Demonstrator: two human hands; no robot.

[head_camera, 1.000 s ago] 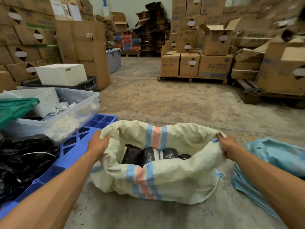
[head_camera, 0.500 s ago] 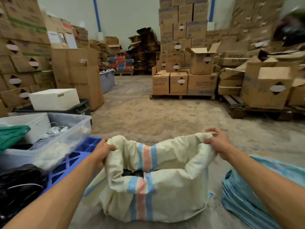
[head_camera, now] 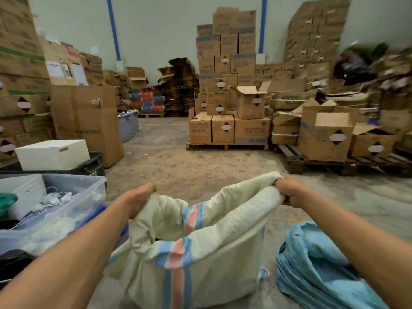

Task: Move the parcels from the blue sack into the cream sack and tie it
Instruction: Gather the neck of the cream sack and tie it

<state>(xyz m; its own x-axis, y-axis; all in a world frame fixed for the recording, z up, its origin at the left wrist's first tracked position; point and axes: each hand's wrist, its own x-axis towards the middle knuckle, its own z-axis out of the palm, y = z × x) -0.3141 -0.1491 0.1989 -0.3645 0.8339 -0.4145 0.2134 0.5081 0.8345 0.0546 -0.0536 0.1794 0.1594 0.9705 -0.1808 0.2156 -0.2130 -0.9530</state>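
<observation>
A: Where was the cream sack [head_camera: 200,253]?
B: Stood on the concrete floor [head_camera: 189,166], dead centre, mouth held open between both hands. Blue-and-pink stripe down the near face.

A: Left hand [head_camera: 139,200]?
B: Clamped on the left side of the rim, fabric bunched under curled fingers. Held a bit lower than the right.

A: Right hand [head_camera: 288,192]?
B: Fisted round the right corner of the rim, raised (top edge pulled taut between the two grips, sagging mid-span).

A: Parcels?
B: Couldn't tell. Inside of the mouth hidden by the folded fabric.

A: Blue sack [head_camera: 323,268]?
B: Slumped on the floor just right of the cream one, under the right forearm. Not touched by either hand.

A: Left side?
B: Clear plastic tub [head_camera: 73,210] with white cables, just beside the left forearm. Stacked cardboard boxes [head_camera: 229,128] on a pallet well behind.
</observation>
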